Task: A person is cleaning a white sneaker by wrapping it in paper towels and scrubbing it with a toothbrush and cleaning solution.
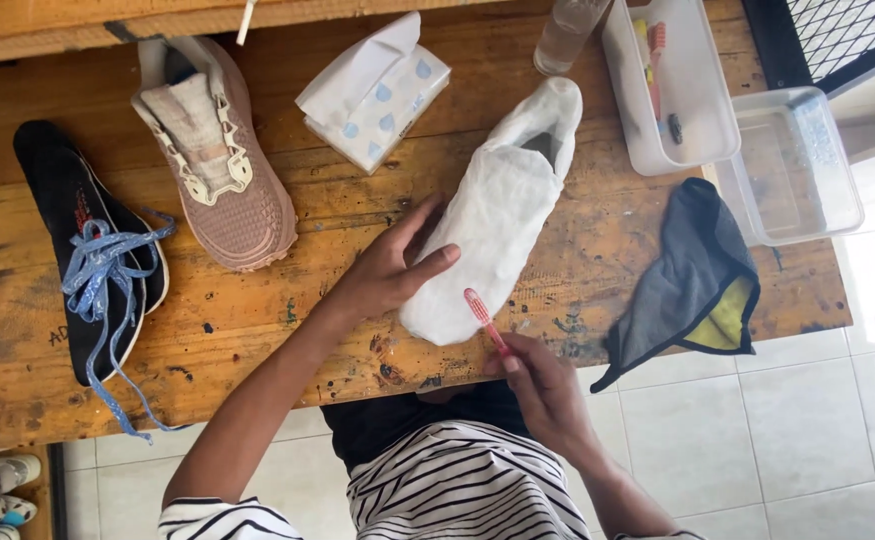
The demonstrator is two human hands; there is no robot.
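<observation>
Bare wood lies open between pink shoe (219,160) and wrapped shoe (497,215) (tissue pack (375,92) blocks farther back).

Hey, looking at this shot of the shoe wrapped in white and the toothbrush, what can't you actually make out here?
Head view only:
- Wrapped shoe: white tissue hides its colour and material; the left hand covers part of its side.
- Toothbrush: the handle's lower end is hidden in the right hand.
- Clear bottle: its top is cut off by the upper edge.
- Items in the long tray: too small to identify.
</observation>
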